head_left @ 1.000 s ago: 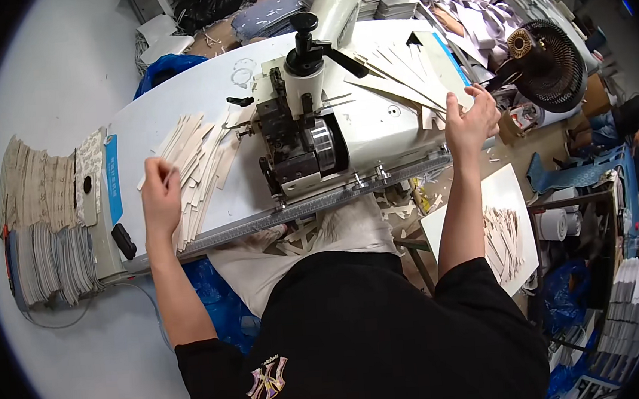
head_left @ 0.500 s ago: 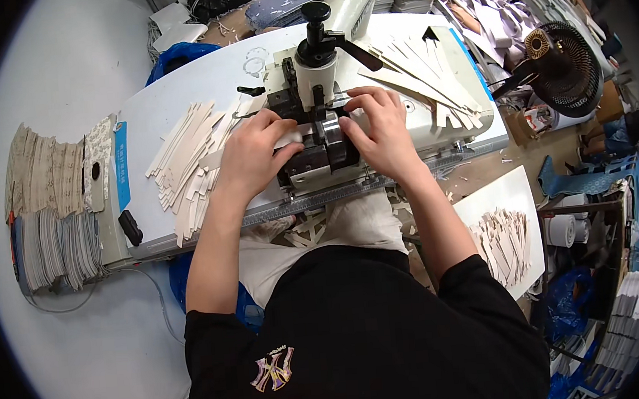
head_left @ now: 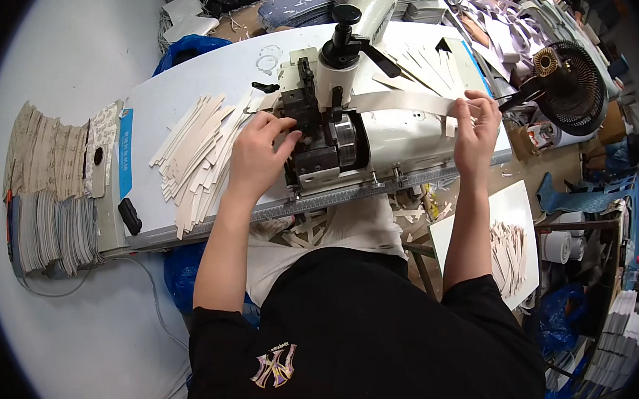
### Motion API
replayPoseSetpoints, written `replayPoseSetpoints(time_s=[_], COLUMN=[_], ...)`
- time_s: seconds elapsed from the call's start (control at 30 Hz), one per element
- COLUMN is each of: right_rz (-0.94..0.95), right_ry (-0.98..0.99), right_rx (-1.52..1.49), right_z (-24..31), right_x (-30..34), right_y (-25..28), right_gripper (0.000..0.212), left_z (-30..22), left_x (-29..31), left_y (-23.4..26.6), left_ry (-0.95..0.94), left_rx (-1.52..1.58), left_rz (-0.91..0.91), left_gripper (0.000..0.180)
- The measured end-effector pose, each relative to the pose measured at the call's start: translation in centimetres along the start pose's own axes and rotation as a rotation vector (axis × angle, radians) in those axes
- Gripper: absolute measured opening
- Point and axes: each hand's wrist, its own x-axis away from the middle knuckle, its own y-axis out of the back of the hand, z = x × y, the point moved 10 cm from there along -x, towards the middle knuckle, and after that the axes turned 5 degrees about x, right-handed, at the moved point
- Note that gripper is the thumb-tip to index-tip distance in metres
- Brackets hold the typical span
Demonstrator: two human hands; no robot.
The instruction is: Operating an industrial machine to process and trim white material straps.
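Note:
A cream-coloured machine (head_left: 405, 136) with a black knob and lever on top stands in front of me on the white table (head_left: 234, 65). My left hand (head_left: 257, 155) is at the left side of its dark metal head (head_left: 310, 125), thumb and fingers apart, with nothing visible between them. To the right, my right hand (head_left: 473, 133) pinches the end of a pale flat strip (head_left: 406, 103). This strip arches over the machine body, its other end at the machine head. A pile of pale strips (head_left: 194, 157) lies left of my left hand.
More strips (head_left: 429, 67) lie behind the machine body. A white board bearing strips (head_left: 509, 256) is at the lower right, beyond my right forearm. At the right stands a black fan (head_left: 570, 90). Stacked sheets (head_left: 51, 228) fill the left end, near a small black object (head_left: 129, 217).
My right hand has moved right, away from the machine head, with the strip now stretching from it. My left hand stays beside the head; the strip formerly in it no longer shows there.

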Motion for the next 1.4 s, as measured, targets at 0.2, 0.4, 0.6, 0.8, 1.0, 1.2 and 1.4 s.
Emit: replayPoseSetpoints(time_s=[0.2,0.4,0.6,0.8,1.0,1.2,1.4], right_rz=[-0.192,-0.208,-0.19,0.027,0.109,0.089,0.329], right_ry=[-0.227,-0.346,0.063,0.192,0.183,0.162,0.232], right_rx=[-0.038,0.508,0.324,0.13,0.091,0.035,-0.249], right_z=[-8.1,-8.8,0.4,4.2,3.4,2.7,10.2], right_x=[-0.9,-0.3,1.1,3.6,4.9,4.9,6.9], right_y=[1.7,3.6,0.9,-5.0,-7.7,-7.1,-5.8], right_gripper=[0.024,0.037,0.033,0.03,0.025,0.023,0.014], left_z=[5.7,15.5,19.6,21.2,19.4,11.6,0.2], left_x=[3.3,9.5,14.9,16.0,16.1,15.8,10.6], left_y=[5.0,11.8,13.4,14.0,16.1,21.8,17.7], left_ry=[0.186,0.426,0.666,0.744,0.742,0.848,0.444], left_rx=[-0.118,-0.582,-0.58,-0.394,-0.316,-0.251,0.091], left_rz=[-0.071,-0.151,-0.068,-0.077,-0.015,0.075,0.22], left_gripper=[0.024,0.03,0.041,0.047,0.035,0.022,0.019])
